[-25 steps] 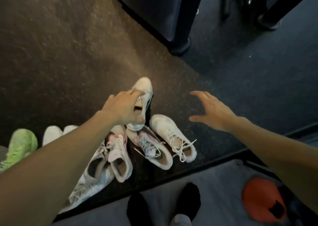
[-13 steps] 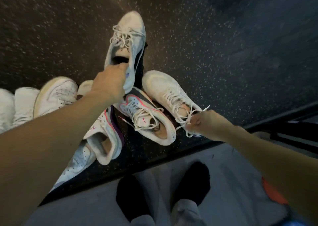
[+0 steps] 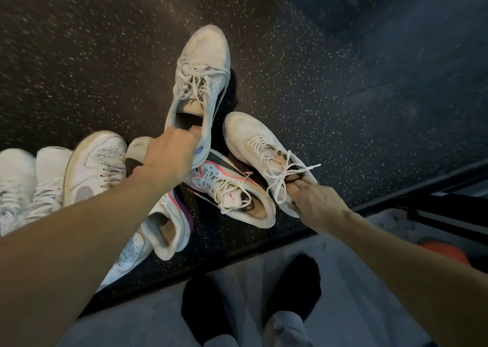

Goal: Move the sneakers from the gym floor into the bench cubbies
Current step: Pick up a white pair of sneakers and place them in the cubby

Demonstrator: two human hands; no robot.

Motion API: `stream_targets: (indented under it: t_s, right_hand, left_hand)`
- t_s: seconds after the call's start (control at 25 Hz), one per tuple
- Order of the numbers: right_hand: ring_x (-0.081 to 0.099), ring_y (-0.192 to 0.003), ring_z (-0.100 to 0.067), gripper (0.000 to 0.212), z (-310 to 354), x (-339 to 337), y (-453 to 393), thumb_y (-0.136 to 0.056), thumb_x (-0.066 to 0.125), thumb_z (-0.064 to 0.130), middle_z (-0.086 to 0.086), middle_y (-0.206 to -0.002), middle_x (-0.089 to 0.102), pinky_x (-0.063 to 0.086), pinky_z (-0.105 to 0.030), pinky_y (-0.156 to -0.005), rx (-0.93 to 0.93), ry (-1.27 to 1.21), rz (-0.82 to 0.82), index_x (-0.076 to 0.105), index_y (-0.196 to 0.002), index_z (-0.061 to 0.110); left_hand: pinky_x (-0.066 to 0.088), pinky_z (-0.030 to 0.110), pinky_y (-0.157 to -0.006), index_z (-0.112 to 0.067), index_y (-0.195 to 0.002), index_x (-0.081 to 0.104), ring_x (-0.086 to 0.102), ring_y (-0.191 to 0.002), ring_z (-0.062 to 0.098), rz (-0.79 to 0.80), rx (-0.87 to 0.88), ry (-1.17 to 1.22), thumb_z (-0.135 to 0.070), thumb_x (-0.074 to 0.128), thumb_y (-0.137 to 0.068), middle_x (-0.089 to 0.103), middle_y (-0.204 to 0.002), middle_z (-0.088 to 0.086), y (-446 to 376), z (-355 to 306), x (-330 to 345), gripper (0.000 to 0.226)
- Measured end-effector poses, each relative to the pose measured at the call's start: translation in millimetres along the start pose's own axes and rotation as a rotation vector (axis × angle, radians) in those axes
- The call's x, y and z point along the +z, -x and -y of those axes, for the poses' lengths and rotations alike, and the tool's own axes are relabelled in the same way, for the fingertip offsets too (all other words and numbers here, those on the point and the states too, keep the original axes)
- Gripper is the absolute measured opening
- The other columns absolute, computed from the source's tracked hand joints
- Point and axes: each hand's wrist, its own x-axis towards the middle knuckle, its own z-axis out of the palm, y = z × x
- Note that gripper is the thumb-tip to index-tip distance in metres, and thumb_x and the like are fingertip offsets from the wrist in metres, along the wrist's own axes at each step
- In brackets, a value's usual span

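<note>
On the speckled floor mid-scene, both hands have now closed on sneakers: left hand grips the far shoe by its heel opening, right hand pinches the near shoe. Lifting should follow.

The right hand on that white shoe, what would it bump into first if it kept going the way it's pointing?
The right hand points up-left along the white sneaker it grips. Pushing on, it would likely meet the pink-trimmed sneaker beside it first, though depth is unclear.
</note>
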Motion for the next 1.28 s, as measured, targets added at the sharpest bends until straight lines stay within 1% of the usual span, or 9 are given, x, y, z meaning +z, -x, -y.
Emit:
stream_targets:
  t_s: [0.08,0.2,0.32,0.44,0.52,0.72,0.92,1.08,1.28]
  right_hand:
    - [0.043,-0.114,-0.017,0.023,1.2,-30.2,3.4,-0.098,0.040,0.030,0.002,-0.118,0.052,0.047,-0.029,-0.072,-0.004,-0.012,-0.107,0.049,-0.114,0.016]
    - [0.045,-0.108,-0.018,0.019,7.0,-96.5,14.8,-0.098,0.041,0.029,0.001,-0.112,0.053,0.037,-0.029,-0.062,0.056,-0.092,-0.258,0.051,-0.108,0.015]
    - [0.048,-0.098,-0.016,0.012,12.5,-170.4,33.8,-0.097,0.045,0.026,0.004,-0.105,0.057,0.037,-0.029,-0.058,0.037,-0.096,-0.435,0.052,-0.100,0.018]
    - [0.052,-0.090,-0.014,0.007,23.0,-264.3,64.2,-0.094,0.053,0.024,0.005,-0.103,0.060,0.048,-0.029,-0.062,-0.001,-0.051,-0.552,0.056,-0.100,0.020]
    - [0.054,-0.082,-0.015,0.005,36.9,-329.4,92.9,-0.090,0.060,0.020,0.004,-0.096,0.062,0.044,-0.027,-0.058,-0.018,-0.028,-0.655,0.056,-0.092,0.020]
    - [0.049,-0.053,-0.014,0.030,70.9,-495.3,189.1,-0.066,0.081,0.012,0.005,-0.067,0.057,0.032,-0.023,-0.043,-0.020,0.085,-0.894,0.052,-0.069,0.021]
    - [0.055,-0.076,-0.019,0.010,98.6,-663.7,316.1,-0.083,0.068,0.015,0.001,-0.087,0.061,0.038,-0.028,-0.058,-0.021,0.138,-1.097,0.059,-0.085,0.018]
    - [0.053,-0.082,-0.017,0.003,112.2,-759.7,410.7,-0.091,0.057,0.019,0.000,-0.095,0.062,0.034,-0.025,-0.066,-0.051,0.205,-1.250,0.057,-0.093,0.017]
    - [0.050,-0.083,-0.015,0.003,139.6,-841.0,522.2,-0.091,0.056,0.019,0.001,-0.096,0.061,0.037,-0.025,-0.069,-0.026,0.272,-1.398,0.055,-0.094,0.019]
  left_hand:
    - [0.037,0.040,-0.062,-0.014,-0.127,0.042,0.054,-0.097,0.038,-0.070,-0.007,0.029,-0.006,0.055,-0.088,0.061,-0.102,0.016,12.6,0.8,-14.9,0.042]
    - [0.034,0.038,-0.058,-0.015,-0.103,0.043,0.055,-0.089,0.036,-0.178,-0.012,0.055,-0.011,0.057,-0.088,0.061,-0.096,0.012,31.0,3.5,-65.0,0.020]
    - [0.035,0.036,-0.058,-0.020,-0.086,0.031,0.056,-0.086,0.032,-0.241,-0.040,0.031,-0.014,0.061,-0.086,0.059,-0.089,0.007,51.7,7.5,-135.1,0.031]
    - [0.036,0.036,-0.058,-0.022,-0.085,0.033,0.058,-0.085,0.029,-0.361,-0.058,0.005,-0.016,0.062,-0.085,0.061,-0.089,0.006,86.2,13.8,-230.7,0.030]
    - [0.035,0.036,-0.059,-0.020,-0.090,0.041,0.058,-0.086,0.028,-0.452,-0.059,-0.013,-0.019,0.062,-0.087,0.061,-0.092,0.005,114.9,20.0,-300.0,0.021]
    - [0.035,0.035,-0.059,-0.020,-0.090,0.046,0.055,-0.080,0.023,-0.699,-0.025,0.030,-0.025,0.061,-0.089,0.062,-0.090,0.003,192.3,28.2,-479.9,0.015]
    - [0.044,0.033,-0.052,-0.018,-0.086,0.054,0.060,-0.066,0.030,-0.983,0.071,-0.014,-0.029,0.067,-0.084,0.064,-0.075,0.008,293.3,34.4,-657.3,0.017]
    - [0.036,0.034,-0.059,-0.018,-0.097,0.054,0.062,-0.082,0.031,-1.095,0.061,-0.108,-0.030,0.059,-0.089,0.065,-0.089,0.006,380.7,24.2,-771.7,0.016]
    - [0.035,0.033,-0.057,-0.017,-0.097,0.051,0.060,-0.084,0.028,-1.246,0.093,-0.161,-0.028,0.054,-0.092,0.065,-0.090,0.004,479.7,7.7,-863.7,0.012]
